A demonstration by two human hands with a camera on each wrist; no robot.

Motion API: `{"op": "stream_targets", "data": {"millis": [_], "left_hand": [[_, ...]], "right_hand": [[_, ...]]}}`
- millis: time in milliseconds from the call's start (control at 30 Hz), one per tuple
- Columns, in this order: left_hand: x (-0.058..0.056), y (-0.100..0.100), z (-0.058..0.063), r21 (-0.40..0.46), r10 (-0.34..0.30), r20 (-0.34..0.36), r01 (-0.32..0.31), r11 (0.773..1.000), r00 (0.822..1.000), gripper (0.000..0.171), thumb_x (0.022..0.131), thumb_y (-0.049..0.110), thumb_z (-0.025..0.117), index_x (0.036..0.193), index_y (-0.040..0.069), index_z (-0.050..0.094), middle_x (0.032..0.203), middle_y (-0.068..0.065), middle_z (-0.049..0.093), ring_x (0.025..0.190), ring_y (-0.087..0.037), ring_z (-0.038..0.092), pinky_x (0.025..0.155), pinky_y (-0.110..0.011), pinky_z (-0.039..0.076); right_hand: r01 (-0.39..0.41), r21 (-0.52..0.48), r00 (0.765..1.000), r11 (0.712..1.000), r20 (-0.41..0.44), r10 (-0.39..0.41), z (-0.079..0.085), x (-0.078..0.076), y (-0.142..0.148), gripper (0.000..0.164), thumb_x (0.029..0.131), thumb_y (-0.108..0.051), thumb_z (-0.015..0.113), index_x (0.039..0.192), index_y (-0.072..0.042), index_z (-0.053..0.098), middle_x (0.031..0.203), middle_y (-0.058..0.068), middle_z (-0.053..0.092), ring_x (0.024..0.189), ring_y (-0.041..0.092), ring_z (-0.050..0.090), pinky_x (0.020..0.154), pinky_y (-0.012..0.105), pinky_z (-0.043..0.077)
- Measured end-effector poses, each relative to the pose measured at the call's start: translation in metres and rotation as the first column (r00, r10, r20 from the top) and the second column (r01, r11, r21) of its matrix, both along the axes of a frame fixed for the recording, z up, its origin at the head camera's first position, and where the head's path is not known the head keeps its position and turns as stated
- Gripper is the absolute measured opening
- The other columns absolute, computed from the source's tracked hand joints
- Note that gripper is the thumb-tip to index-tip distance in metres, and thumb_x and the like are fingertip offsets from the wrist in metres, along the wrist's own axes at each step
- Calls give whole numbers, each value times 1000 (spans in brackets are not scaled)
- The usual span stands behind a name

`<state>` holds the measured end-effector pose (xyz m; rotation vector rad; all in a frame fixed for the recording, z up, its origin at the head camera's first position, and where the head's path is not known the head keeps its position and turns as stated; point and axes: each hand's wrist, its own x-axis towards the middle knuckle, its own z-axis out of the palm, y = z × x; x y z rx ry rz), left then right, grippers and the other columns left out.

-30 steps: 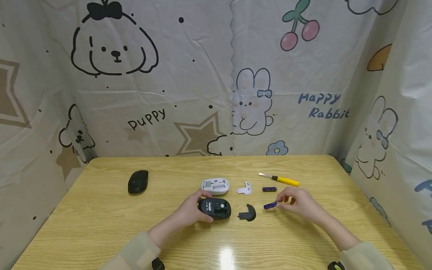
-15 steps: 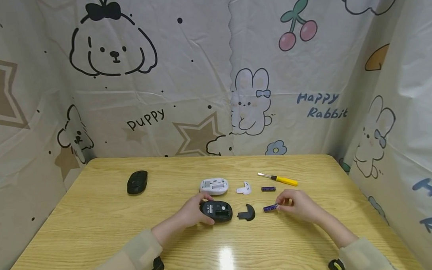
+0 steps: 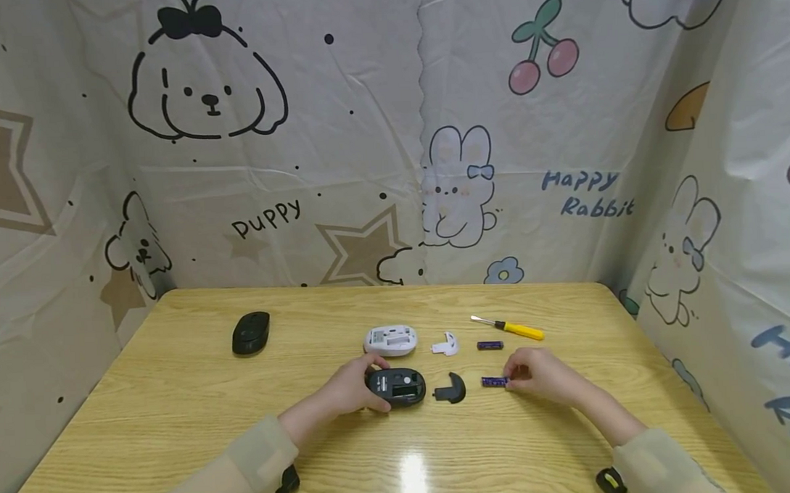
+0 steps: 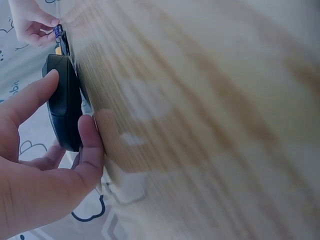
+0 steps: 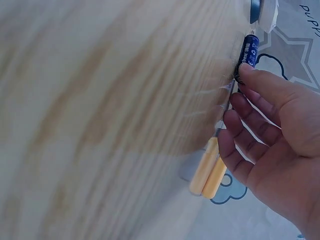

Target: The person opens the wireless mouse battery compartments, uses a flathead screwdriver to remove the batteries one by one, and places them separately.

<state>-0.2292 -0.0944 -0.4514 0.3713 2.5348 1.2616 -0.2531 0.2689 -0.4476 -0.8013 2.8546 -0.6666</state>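
In the head view my left hand (image 3: 349, 386) grips the left end of a black computer mouse (image 3: 396, 387), turned underside up with its battery slot exposed. The left wrist view shows thumb and fingers around the mouse's sides (image 4: 65, 105). My right hand (image 3: 540, 372) pinches the right end of a dark blue battery (image 3: 494, 381) between thumb and fingertips, low at the tabletop. In the right wrist view the battery (image 5: 247, 52) points away from the thumb. Between the two hands lies the black battery cover (image 3: 450, 390). A second battery (image 3: 490, 345) lies behind the held one.
Behind the black mouse, a white mouse (image 3: 390, 340) lies underside up, beside its white cover (image 3: 445, 344). A yellow-handled screwdriver (image 3: 512, 328) is at the back right. Another black mouse (image 3: 251, 333) sits far left on the wooden table (image 3: 178, 406). Patterned cloth (image 3: 365, 131) surrounds the table.
The held battery has turned from slanted to nearly level and lowered slightly toward the table. The left hand and black mouse have shifted slightly right and nearer.
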Motion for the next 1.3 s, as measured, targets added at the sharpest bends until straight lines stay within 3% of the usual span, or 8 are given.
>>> {"op": "stream_targets", "data": {"millis": [267,433,800,1067,1300], "left_hand": [[-1,-1,2,-59,-32,-48,29,998,998,59,61,11,88,111,14,56,95,-5,59,90,-20,54,88,-44,45],[0,-2,2,-88,-49,-78,42,995,996,63,62,12,88,115,11,55,100,-8,59,95,-23,55,91,-47,45],[3,-13,2,-66,-11,-94,4,998,996,69,58,8,87,120,9,56,107,-11,61,100,-27,56,94,-49,44],[6,-24,9,26,0,-11,0,1000,1000,66,65,5,84,123,7,53,117,-18,57,72,-15,59,64,-30,51],[7,-33,21,29,75,-4,-75,997,997,62,70,11,83,125,11,54,116,-12,59,79,-15,59,66,-29,51]], "right_hand": [[-6,-4,1000,1000,13,6,0,-1,-1,11,81,-15,74,86,-17,65,79,-10,58,71,5,50,61,19,46],[-5,-7,1000,1000,5,5,0,-1,0,13,80,-15,75,87,-17,65,80,-9,58,71,6,50,60,19,46],[36,-48,999,998,-10,-36,13,5,1,18,81,-14,74,97,-11,67,91,-2,64,78,13,53,61,21,45],[37,-30,997,999,-65,-39,31,8,-9,18,82,-17,73,98,-11,68,92,-4,65,79,13,54,60,20,45],[2,-46,994,999,-109,-7,52,9,-27,16,83,-19,73,96,-13,68,92,1,66,80,14,55,60,22,46]]}}
